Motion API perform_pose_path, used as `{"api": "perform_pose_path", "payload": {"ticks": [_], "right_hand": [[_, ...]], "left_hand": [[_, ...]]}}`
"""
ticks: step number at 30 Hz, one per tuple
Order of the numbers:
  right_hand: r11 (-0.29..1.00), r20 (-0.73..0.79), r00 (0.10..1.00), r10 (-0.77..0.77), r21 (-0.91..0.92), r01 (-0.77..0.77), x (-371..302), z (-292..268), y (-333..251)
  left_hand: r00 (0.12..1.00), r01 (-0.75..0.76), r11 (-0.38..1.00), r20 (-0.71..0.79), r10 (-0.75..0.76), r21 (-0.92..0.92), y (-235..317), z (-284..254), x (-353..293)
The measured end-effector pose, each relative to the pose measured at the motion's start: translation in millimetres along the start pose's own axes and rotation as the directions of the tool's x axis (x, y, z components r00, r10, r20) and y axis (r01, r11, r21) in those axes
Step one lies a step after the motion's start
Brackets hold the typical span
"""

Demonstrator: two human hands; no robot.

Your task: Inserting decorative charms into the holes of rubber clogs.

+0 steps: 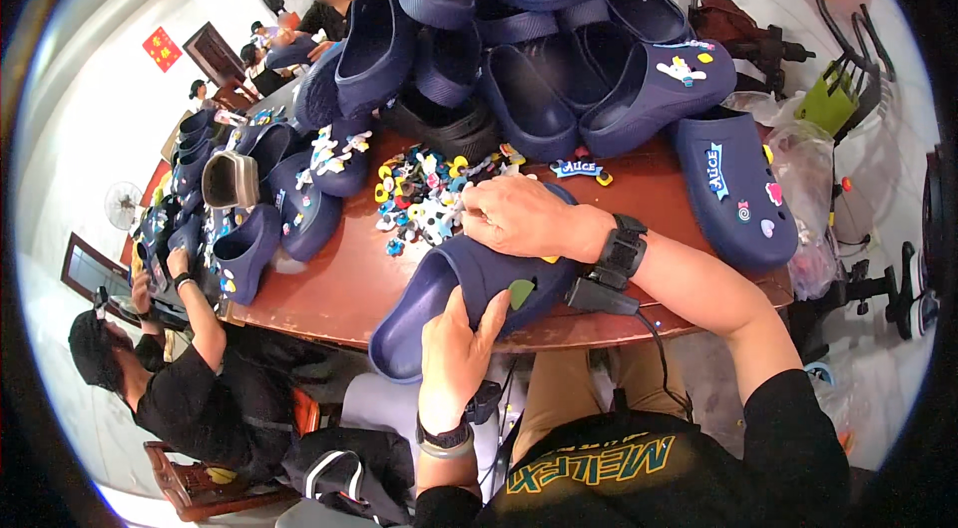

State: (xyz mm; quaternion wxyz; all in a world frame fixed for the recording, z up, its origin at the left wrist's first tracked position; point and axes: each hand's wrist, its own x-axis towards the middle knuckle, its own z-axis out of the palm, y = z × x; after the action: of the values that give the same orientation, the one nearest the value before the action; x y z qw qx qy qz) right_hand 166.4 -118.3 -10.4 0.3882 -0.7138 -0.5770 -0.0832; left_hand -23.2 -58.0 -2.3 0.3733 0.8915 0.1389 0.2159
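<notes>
A navy foam clog (pixel 403 326) lies tilted at the table's front edge, its heel opening toward my left. My left hand (pixel 457 353) grips its near side, thumb and a finger showing, the other fingers hidden. On the clog sit a green leaf-like charm (pixel 520 293) and a bit of yellow, partly under my right wrist. My right hand (pixel 527 217) passes above the clog with its fingers curled at the edge of a heap of small colourful shoe charms (pixel 411 191). What those fingertips pinch, if anything, is hidden. A blue name-plate charm (pixel 577 169) lies just beyond.
Many navy clogs (pixel 529 99) are piled at the back of the red-brown table (pixel 329 278). A decorated clog (pixel 738 191) stands at the right, beside clear plastic bags (pixel 804 199). At the left, a co-worker (pixel 190 368) handles other clogs. A black cable (pixel 661 353) hangs from my right wrist device.
</notes>
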Motion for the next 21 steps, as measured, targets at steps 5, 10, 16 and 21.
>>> {"api": "perform_pose_path", "payload": {"ticks": [5, 10, 16, 21], "right_hand": [[0.995, -0.074, 0.993, -0.09, 0.031, 0.093, -3.0, 0.2, -2.1], [0.99, -0.117, 0.984, -0.138, 0.0, 0.138, -6.5, -5.0, -8.3], [0.971, -0.167, 0.966, -0.199, -0.168, 0.171, -7.2, -16.4, 2.7], [0.943, -0.182, 0.926, 0.331, 0.028, -0.332, -11.2, -49.7, 35.7]], "left_hand": [[1.0, 0.0, 1.0, -0.013, 0.0, 0.028, -3.2, 2.3, -0.8], [0.999, 0.036, 0.995, -0.026, -0.034, 0.098, -5.5, 4.4, -3.3], [0.998, -0.006, 0.992, -0.064, 0.014, 0.127, -7.1, 3.1, 0.3], [0.993, 0.039, 0.999, -0.113, -0.036, 0.019, -12.0, -10.1, -7.1]]}}
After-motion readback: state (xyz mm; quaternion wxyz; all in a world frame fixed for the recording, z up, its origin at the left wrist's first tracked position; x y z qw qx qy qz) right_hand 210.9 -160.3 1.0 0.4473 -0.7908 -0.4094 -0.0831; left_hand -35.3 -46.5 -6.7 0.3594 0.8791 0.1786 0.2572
